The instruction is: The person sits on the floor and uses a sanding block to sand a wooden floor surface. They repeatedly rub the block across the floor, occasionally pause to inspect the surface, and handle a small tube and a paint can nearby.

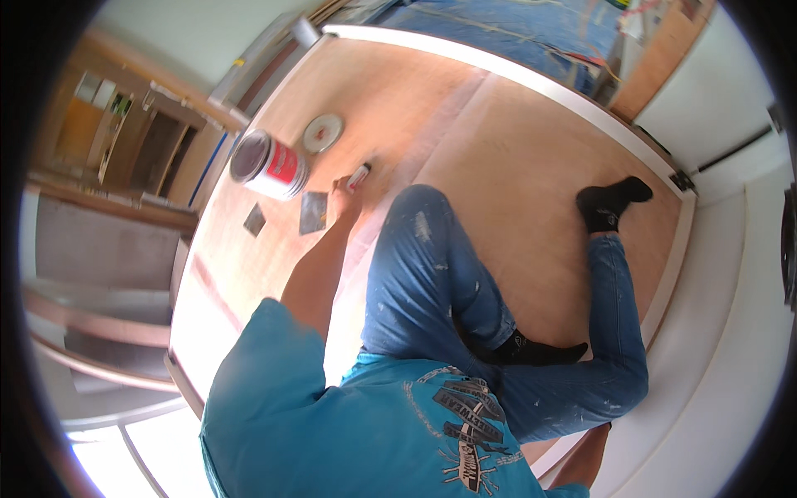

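Observation:
My left arm reaches out over the plywood surface [531,158]. My left hand [344,197] is closed around a small white tube with a dark cap [359,177], its capped end pointing away from me. A grey metal sheet [313,213] lies flat just left of that hand, and a smaller grey metal piece [255,219] lies farther left. Beyond them stands a white bucket with a red label [282,166], and its round pale lid [323,133] rests beside it. Down at the lower right, my right hand [604,432] is mostly hidden behind my bent leg.
I sit on the plywood with bent legs and black socks [610,203]. A white raised edge [465,65] borders the far side; past it, blue sheeting [498,33] covers the floor below. Wooden shelving [124,141] stands at left, white panels [706,83] at right.

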`<state>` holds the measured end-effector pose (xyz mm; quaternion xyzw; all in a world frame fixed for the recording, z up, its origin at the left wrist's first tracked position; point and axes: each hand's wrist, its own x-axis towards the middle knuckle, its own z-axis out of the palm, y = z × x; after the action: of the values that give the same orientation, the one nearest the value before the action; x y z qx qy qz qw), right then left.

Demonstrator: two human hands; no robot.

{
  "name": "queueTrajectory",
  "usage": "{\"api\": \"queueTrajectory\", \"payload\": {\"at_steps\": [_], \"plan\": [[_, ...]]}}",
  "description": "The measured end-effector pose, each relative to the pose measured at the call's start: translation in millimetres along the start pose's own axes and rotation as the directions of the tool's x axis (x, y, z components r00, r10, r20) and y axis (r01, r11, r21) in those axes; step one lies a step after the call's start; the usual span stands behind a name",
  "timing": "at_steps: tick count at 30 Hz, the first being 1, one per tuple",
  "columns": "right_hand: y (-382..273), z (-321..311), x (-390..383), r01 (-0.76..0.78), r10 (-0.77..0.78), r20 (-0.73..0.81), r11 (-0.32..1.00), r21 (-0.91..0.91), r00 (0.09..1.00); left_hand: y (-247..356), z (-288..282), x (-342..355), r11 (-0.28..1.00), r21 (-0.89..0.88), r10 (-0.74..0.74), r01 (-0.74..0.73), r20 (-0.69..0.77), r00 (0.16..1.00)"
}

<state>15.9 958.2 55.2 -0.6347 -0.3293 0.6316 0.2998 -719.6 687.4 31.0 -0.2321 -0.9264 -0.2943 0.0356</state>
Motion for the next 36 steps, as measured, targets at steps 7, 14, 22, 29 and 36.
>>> {"api": "queueTrajectory", "payload": {"at_steps": [7,14,22,29,36], "plan": [[34,-102,-45,-0.133,0.132,-0.121,0.991,-0.005,0.984,-11,-30,7,0.975,0.190,-0.079,0.117,-0.195,0.978],[31,-178,-74,-0.163,0.165,-0.250,0.986,0.030,0.954,-92,-93,4,0.849,0.203,-0.447,0.487,-0.214,0.869],[-79,-161,-58,0.095,-0.138,-0.144,0.957,-0.274,0.980,-101,-103,-20,0.760,0.404,-0.610,0.509,0.170,0.774],[-169,-69,-73,0.327,-0.313,0.123,0.771,-0.547,0.942,-88,-94,-1,0.685,0.428,-0.700,0.590,0.162,0.695],[-181,27,-83,0.446,-0.391,0.228,0.669,-0.595,0.892,-82,-99,-8,0.631,0.324,-0.762,0.705,0.084,0.643]]}}
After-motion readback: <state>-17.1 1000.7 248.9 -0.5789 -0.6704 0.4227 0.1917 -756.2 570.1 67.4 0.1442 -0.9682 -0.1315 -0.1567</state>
